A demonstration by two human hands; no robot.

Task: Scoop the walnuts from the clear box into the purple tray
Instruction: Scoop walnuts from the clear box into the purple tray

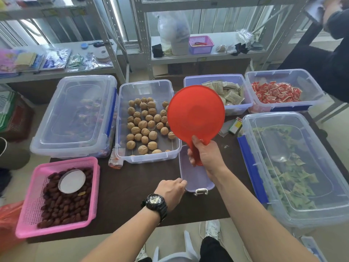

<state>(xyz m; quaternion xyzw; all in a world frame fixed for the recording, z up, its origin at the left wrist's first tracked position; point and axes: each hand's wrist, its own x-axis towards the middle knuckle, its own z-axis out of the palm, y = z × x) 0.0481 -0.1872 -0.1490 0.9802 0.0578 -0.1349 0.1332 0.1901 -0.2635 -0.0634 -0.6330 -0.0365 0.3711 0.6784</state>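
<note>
A clear box [124,118] on the dark table holds several brown walnuts [145,121], lid off. My right hand [204,156] grips the handle of a round red scoop [195,112], held up with its underside toward me, over the box's right edge. Just below it lies the small purple tray [196,178], partly hidden by my right hand. My left hand [171,190], with a black watch on the wrist, has its curled fingers on the tray's left rim.
A lidded clear box [75,114] stands left, and a pink basket of dates [58,195] at the front left. Boxes of beige packets [229,93], red candies [277,93] and green packets [294,167] fill the right. Shelving stands behind; a person's dark sleeve is far right.
</note>
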